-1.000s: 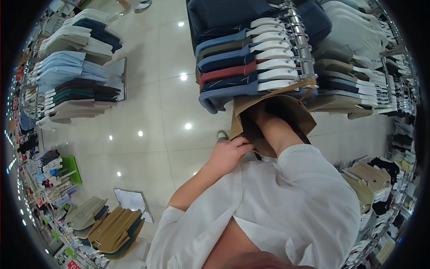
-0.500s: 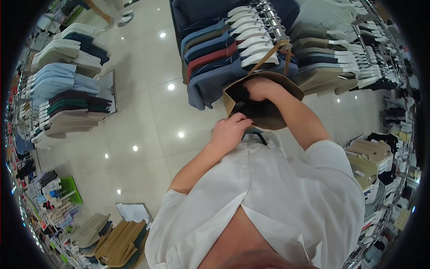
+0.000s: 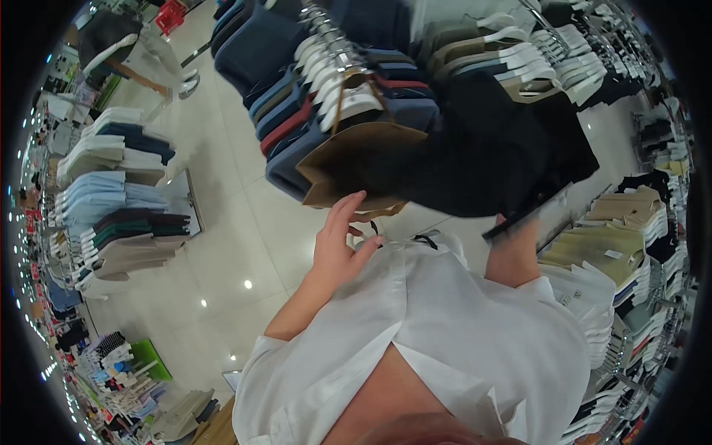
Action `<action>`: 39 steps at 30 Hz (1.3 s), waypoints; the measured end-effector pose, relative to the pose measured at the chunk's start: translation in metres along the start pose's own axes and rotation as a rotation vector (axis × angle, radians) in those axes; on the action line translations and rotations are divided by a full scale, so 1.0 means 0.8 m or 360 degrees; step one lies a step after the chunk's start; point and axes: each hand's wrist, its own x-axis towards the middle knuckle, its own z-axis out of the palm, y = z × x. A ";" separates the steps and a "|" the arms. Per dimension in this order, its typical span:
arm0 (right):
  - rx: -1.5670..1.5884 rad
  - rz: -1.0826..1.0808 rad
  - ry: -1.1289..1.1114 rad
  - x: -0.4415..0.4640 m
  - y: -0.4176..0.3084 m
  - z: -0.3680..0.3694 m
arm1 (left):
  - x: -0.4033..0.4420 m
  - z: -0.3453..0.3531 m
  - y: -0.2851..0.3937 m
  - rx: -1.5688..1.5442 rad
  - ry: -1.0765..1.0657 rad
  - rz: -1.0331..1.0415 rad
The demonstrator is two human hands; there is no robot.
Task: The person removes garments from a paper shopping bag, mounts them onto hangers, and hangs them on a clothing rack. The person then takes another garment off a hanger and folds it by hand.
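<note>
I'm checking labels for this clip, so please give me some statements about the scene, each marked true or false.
1. The left hand is clenched into a fist. False: it is open.
2. The black garment is entirely inside the brown paper bag. False: much of it is outside.
3. The person's shirt is white. True.
4. A red garment hangs on the metal rack. True.
5. The floor is carpeted. False: it is pale, shiny tile.
6. The right forearm is bare. True.
</note>
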 end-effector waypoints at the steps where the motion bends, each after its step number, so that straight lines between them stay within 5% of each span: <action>1: -0.0027 0.0011 0.0079 -0.017 -0.003 0.001 | -0.005 0.013 0.002 -0.0262 -0.0160 -0.0197; 4: -0.0084 0.0039 0.0180 -0.049 -0.028 -0.014 | 0.014 0.066 0.029 -0.0531 -0.0421 0.0111; 7: -0.0169 0.0035 0.0265 -0.070 -0.067 -0.045 | 0.017 0.125 0.041 -0.0103 -0.0760 -0.0190; 10: -0.0257 0.0007 0.0350 -0.090 -0.105 -0.083 | 0.022 0.207 0.025 0.0074 -0.0674 0.0039; 13: -0.0345 -0.0024 0.0448 -0.106 -0.143 -0.120 | 0.040 0.296 0.004 -0.0751 -0.0595 -0.0316; 15: -0.0398 -0.0056 0.0511 -0.111 -0.169 -0.142 | 0.061 0.338 0.036 -0.1822 -0.0490 -0.0981; 25: -0.0660 -0.0289 0.0602 -0.119 -0.245 -0.241 | 0.174 0.503 0.084 -0.1524 -0.1072 -0.1210; 33: -0.0950 0.0242 0.0659 -0.071 -0.328 -0.269 | 0.278 0.655 0.075 -0.1867 -0.1631 -0.1370; 36: -0.1128 0.0339 0.0952 -0.044 -0.377 -0.272 | 0.327 0.698 0.087 -0.2057 -0.1770 -0.1508; 39: -0.1012 0.0042 0.1059 -0.033 -0.393 -0.305 | 0.373 0.734 0.108 -0.2305 -0.1771 -0.1578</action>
